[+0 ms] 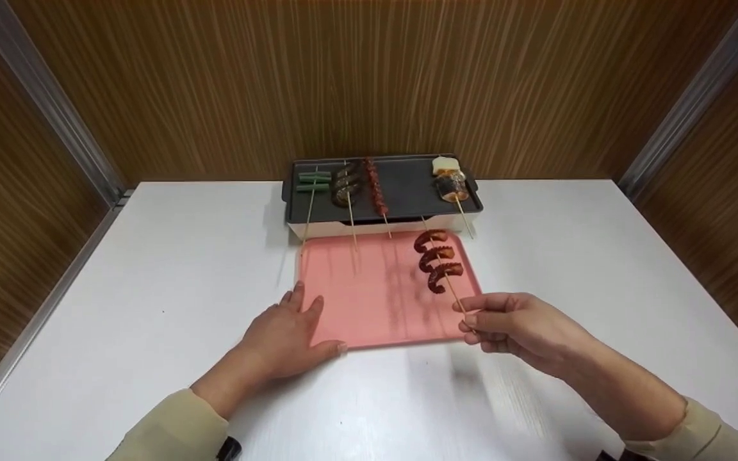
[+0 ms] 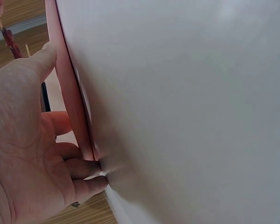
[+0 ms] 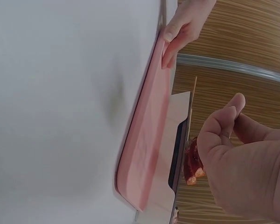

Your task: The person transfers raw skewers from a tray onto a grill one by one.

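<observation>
My right hand (image 1: 526,328) pinches the bare lower end of a skewer with dark red curled tentacle pieces (image 1: 446,254). The skewer is held above the right part of a pink tray (image 1: 356,298), its tip pointing toward the grill. With its fingers spread, my left hand (image 1: 282,339) rests against the tray's front left corner. In the left wrist view, the thumb and fingers of the left hand (image 2: 28,126) lie along the tray's edge (image 2: 67,79). The right wrist view shows the right hand (image 3: 247,158) hiding most of its skewer; some tentacle pieces (image 3: 192,163) show behind it.
Behind the tray stands a black grill plate (image 1: 407,186) on a white base (image 1: 330,229). On it lie a green vegetable skewer (image 1: 313,182), a dark curled skewer (image 1: 345,186), a thin red skewer (image 1: 377,187) and a skewer with white and browned pieces (image 1: 451,182). Wood-patterned walls (image 1: 369,83) enclose the white table (image 1: 202,269).
</observation>
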{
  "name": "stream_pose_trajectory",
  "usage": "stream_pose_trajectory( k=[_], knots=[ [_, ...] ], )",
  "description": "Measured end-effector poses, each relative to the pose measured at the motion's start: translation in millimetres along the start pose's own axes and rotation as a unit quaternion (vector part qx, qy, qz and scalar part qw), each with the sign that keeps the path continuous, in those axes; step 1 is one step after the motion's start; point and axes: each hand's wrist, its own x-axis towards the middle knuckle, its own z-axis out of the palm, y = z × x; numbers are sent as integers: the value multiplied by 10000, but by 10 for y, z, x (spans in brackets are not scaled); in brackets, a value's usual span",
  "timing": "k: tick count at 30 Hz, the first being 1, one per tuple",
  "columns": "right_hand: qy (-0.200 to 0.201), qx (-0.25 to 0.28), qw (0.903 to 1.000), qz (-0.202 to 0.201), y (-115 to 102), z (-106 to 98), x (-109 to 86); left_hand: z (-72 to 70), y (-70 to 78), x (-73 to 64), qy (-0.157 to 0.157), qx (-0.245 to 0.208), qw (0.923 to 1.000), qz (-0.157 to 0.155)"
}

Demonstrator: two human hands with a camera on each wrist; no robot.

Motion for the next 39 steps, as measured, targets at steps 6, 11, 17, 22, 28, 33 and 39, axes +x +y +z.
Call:
stream_pose_trajectory(
  k=[6, 11, 17, 22, 28, 33, 39],
  knots=[
    [-28, -24, 9999, -143, -69, -11, -28, 6, -6, 14, -20, -34, 10000, -33],
    [-29, 40, 9997, -242, -162, -22, 18, 4, -3, 6, -58, -76, 9999, -39],
    [65, 169, 9995, -254, -319, -28, 146, -4, 1, 2, -100, -83, 9999, -59],
    [207, 187, 9994, -192, -449, -14, 325, -6, 4, 3, -109, -70, 9999, -106],
    [390, 27, 9992, -125, -576, -27, 599, 3, 11, 7, -125, -63, 9999, -99],
    [564, 31, 9983, -142, -672, -50, 857, 11, 7, 12, -96, -100, 9998, -125],
    [723, 188, 9971, -112, -695, -89, 1168, 14, -6, 13, -68, -126, 9998, -152]
  ],
)
